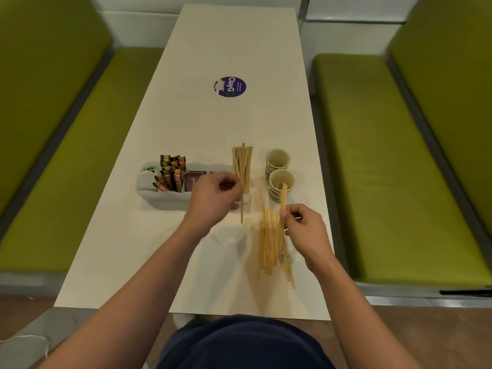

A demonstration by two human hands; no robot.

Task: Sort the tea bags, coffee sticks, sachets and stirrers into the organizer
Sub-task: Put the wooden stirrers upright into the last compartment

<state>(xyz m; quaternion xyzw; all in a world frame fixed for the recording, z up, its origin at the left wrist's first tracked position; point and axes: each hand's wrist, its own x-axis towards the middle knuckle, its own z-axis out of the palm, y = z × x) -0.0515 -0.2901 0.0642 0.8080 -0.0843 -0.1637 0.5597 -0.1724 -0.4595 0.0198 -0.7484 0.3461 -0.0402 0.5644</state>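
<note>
Now the person is putting wooden stirrers into the white organizer [149, 194] on the table [234, 123]. The left hand [213, 198] is at the organizer's right end. Its fingers are curled and seem to pinch one stirrer [241, 214] that hangs straight down, though the hand looks a bit blurry. The right hand [303, 225] pinches another stirrer [284, 194] between thumb and finger. That one points up and away from the person, in front of the near paper cup [282, 179].

I think the trick is to keep each stick upright, slide its bottom end in beside the standing stirrers [241, 161], and let go only once it is inside. Going gently should keep the others from tipping out.

The pile of stirrers [269, 246] lies flat on the table, just beside the right hand. Their long way runs from the person toward the far end. The standing ones have tips up and lean apart a little.
</note>
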